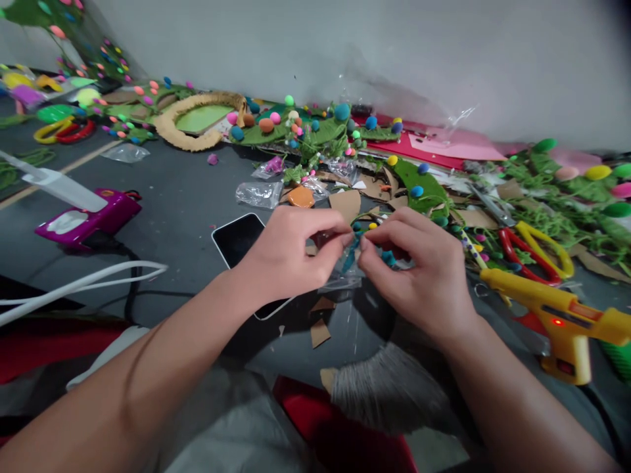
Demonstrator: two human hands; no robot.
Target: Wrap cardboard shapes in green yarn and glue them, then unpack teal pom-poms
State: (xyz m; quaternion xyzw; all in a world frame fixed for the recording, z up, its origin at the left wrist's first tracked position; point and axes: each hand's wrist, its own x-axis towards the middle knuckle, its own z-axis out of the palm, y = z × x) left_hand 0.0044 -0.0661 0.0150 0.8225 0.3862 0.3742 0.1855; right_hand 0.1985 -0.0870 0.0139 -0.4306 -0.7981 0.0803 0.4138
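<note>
My left hand [308, 253] is above a phone [241, 238], thumb and fingers pinched together. Close beside it on the right, my right hand [417, 266] is also in a pinch. Whatever lies between the fingertips of either hand is too small to make out. Small teal pieces [350, 257] show between and just below the two hands, near a clear plastic bag [342, 282]. The phone is partly covered by my left hand and wrist. Cardboard scraps [320, 333] lie on the dark table below my hands.
A yellow glue gun [566, 315] with a red light sits at right, near red-and-yellow scissors [537, 253]. Green leaves with colored balls [315, 135] line the wall beside a tan ring [170, 125]. A purple power block [91, 217] and white cables [98, 279] are left. Grey yarn [387, 391] is nearest me.
</note>
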